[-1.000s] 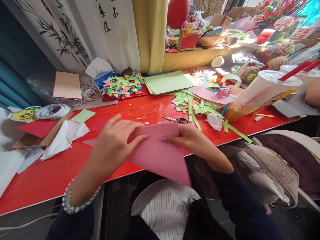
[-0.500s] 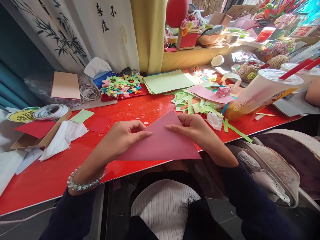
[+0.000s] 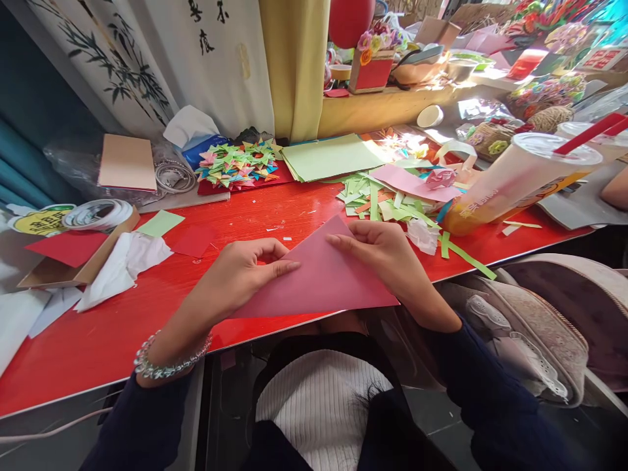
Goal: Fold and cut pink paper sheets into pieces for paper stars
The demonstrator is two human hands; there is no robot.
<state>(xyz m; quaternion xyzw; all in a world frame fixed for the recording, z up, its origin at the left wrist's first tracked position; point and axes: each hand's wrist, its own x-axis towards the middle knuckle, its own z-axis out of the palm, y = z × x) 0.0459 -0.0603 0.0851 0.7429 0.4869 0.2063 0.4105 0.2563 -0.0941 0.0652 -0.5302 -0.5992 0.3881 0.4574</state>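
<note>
A pink paper (image 3: 324,281) folded into a triangle lies over the near edge of the red table (image 3: 98,340). My left hand (image 3: 243,271) pinches its left edge, with the forefinger stretched along the paper. My right hand (image 3: 380,252) grips the paper near the top corner, fingers curled over it. A beaded bracelet sits on my left wrist.
Green paper strips (image 3: 387,206) and a pink sheet lie behind my right hand. A tall drink cup (image 3: 510,180) with a red straw leans at the right. A pile of folded paper stars (image 3: 235,167), green sheets (image 3: 328,160), tape rolls (image 3: 98,214) and tissues (image 3: 122,265) lie further left.
The pink paper has gone from hanging open below the table edge to a flat folded triangle. Both hands have settled on its upper edges and barely moved in the last half second.
</note>
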